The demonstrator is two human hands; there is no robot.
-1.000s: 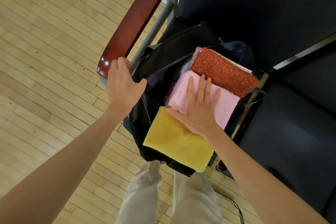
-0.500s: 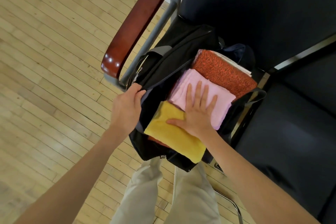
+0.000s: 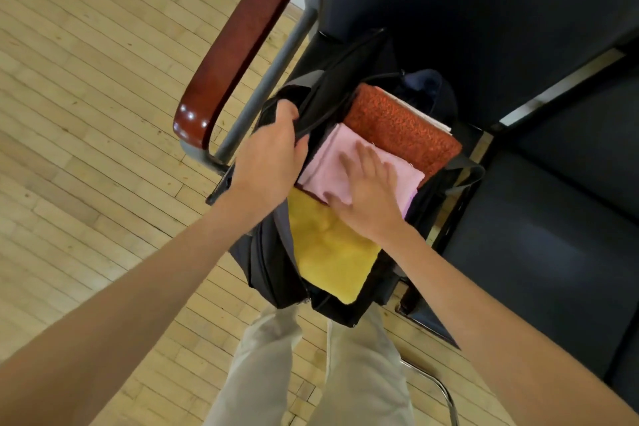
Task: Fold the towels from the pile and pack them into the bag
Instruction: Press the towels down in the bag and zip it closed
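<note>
**Pressing the folded towels down into the bag**

Both hands were at the bag when we looked down. Our left hand (image 3: pixel 273 152) was closed on the near-left rim of the black bag (image 3: pixel 273 263), pulling the opening wide, while our right hand (image 3: pixel 368 194) lay flat with fingers spread, palm down across the seam where two towels met, gripping nothing.

Largest around us was the dark upholstered chair (image 3: pixel 518 252), on whose seat the bag sat, close beside the wooden armrest (image 3: pixel 242 45) and its grey metal frame. The wooden floor (image 3: pixel 86 114) stretched away to the left, and our pale trousers (image 3: pixel 311 373) showed just below the bag.

Inside the bag three folded towels lay in a row along its length: the orange-red towel (image 3: pixel 401 128) at the far end, with a thin white edge peeking out under its far side; the pink towel (image 3: pixel 332 162) in the middle, overlapping it; and the yellow towel (image 3: pixel 328 252) nearest us, its corner reaching the bag's near rim.

We judged the step in hand to be seating the packed towels, late in the packing. No pile of unfolded towels was in view, so we could not say how many remained.

The next move likely called for pushing the yellow towel's near corner below the rim, then letting go of the rim. The bag's strap (image 3: pixel 463 176) draped over the right edge and the soft sides sagging inward could catch the cloth; the armrest crowded our left wrist.
</note>
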